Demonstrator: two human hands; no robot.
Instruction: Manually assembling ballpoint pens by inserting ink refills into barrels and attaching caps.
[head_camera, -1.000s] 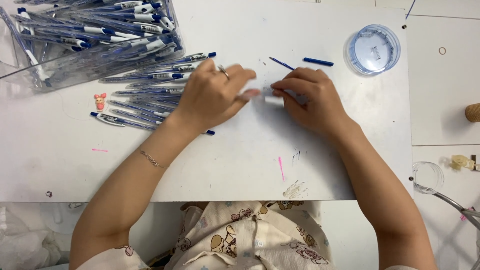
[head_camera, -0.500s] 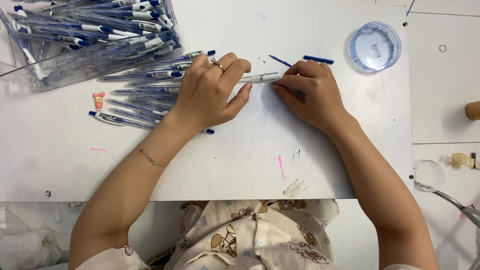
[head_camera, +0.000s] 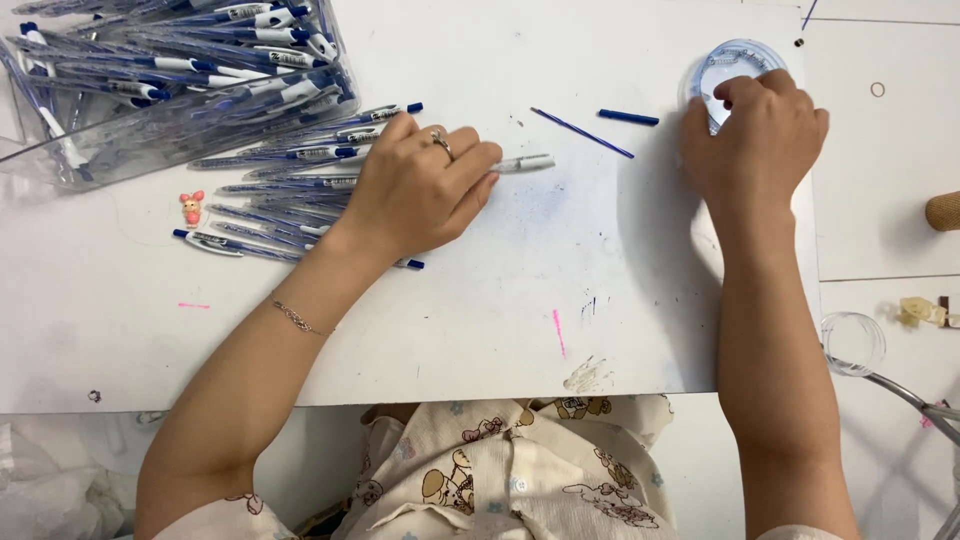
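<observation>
My left hand (head_camera: 420, 195) lies left of centre on the white desk (head_camera: 500, 320) and pinches a clear pen barrel (head_camera: 522, 163), whose tip sticks out to the right. I judge the barrel light, stiff and smooth, so it may roll; the middle is the best place to grip. My right hand (head_camera: 755, 140), upper right, curls its fingers into a round clear container (head_camera: 728, 62); whether it holds something there, I cannot tell.

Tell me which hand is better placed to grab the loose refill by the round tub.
Right, probably. The right hand sits over the tub, with the refill and a short blue piece just beside it. The left hand already pins a pen barrel.
</observation>
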